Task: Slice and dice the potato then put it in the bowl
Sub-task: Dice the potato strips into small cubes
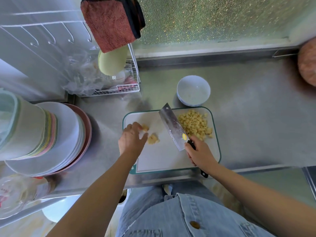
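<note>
A white cutting board [164, 159] with a green rim lies on the steel counter. A pile of diced potato [196, 125] covers its right part. Two larger potato pieces [153, 138] lie on its left part. My left hand [131, 137] rests over them, fingertips touching the upper piece, fingers spread. My right hand [200, 153] grips the black handle of a cleaver [172, 125], whose broad blade is tilted over the middle of the board, between the pile and the loose pieces. A white bowl [193, 90] stands just behind the board.
Stacked plates and bowls [51, 137] fill the counter to the left. A wire rack [119, 86] with plastic bags and a hanging red cloth [111, 23] stands behind them. A pinkish round object [307, 65] sits at the far right. The counter's front edge runs just below the board.
</note>
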Demonstrator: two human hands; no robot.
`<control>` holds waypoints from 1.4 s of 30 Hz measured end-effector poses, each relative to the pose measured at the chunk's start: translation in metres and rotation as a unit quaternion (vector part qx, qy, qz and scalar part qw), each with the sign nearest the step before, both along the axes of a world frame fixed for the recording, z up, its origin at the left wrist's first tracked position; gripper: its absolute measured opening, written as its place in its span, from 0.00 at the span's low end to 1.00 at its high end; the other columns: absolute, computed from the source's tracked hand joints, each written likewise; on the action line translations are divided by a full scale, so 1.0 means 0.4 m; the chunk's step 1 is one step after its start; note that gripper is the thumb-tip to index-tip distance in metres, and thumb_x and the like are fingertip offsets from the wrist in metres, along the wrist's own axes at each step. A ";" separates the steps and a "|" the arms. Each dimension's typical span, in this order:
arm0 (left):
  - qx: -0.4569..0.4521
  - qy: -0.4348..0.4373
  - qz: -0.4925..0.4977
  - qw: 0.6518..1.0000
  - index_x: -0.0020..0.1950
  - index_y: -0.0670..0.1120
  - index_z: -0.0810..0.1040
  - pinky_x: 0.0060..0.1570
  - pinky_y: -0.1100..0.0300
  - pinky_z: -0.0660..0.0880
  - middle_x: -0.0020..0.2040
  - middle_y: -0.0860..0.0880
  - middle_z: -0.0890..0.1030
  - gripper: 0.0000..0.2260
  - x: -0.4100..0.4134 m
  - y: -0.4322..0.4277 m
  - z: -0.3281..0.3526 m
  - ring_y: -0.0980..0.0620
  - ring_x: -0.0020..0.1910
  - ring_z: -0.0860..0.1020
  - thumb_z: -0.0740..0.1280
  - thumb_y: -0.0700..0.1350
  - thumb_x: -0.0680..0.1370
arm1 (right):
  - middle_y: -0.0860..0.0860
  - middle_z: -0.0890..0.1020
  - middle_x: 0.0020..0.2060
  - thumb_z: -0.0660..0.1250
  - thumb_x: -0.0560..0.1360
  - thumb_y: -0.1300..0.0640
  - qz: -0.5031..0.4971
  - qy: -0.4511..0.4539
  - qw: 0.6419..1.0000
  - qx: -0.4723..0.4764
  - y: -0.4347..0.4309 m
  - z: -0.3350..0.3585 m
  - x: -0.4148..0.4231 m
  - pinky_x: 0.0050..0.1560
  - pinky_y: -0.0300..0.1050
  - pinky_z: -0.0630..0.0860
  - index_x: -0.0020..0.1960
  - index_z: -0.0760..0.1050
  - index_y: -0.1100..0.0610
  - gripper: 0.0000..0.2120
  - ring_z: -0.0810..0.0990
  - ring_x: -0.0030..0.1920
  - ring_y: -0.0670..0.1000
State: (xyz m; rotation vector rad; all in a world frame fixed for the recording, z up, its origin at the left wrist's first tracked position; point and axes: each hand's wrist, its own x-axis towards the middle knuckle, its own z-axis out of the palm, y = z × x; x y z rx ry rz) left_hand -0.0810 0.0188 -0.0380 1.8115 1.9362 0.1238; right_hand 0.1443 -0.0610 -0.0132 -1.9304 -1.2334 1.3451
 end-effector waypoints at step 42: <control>-0.156 -0.165 0.041 0.973 0.40 0.52 0.82 0.41 0.63 0.72 0.40 0.53 0.82 0.03 -0.006 0.016 0.001 0.54 0.40 0.78 0.75 0.47 0.72 | 0.57 0.72 0.29 0.59 0.78 0.56 0.044 -0.039 0.998 -0.014 -0.004 -0.002 0.017 0.29 0.48 0.68 0.44 0.66 0.62 0.09 0.68 0.27 0.51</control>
